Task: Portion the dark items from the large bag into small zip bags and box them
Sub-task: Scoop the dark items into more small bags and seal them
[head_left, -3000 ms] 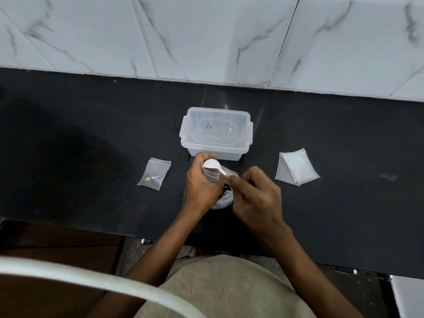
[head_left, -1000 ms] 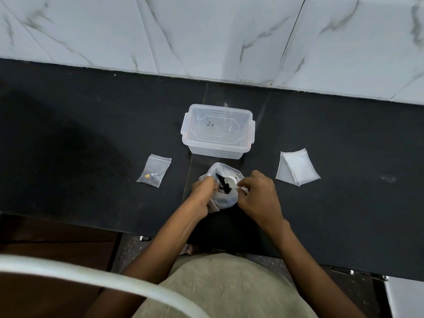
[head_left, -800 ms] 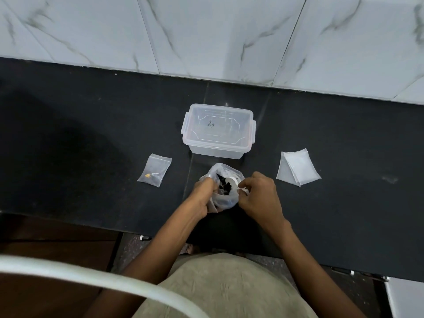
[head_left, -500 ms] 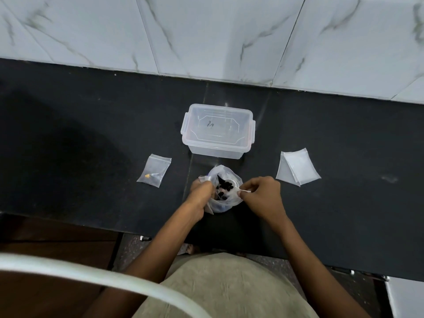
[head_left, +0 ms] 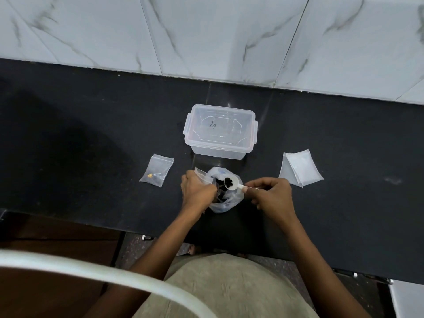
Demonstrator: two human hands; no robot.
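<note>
The large clear bag with dark items stands on the black counter near its front edge. My left hand grips the bag's left rim together with a small zip bag. My right hand pinches the handle of a white plastic spoon, whose bowl holds a few dark items just above the bag's mouth. A clear lidded plastic box sits right behind the bag with its lid on.
A small zip bag with a yellow bit lies to the left. A stack of empty zip bags lies to the right. A marble-tiled wall backs the counter. A white curved rail crosses the lower left.
Three seconds ago the spoon was held empty above the small bag. It then dipped into the large bag and now has come up loaded with dark items.
</note>
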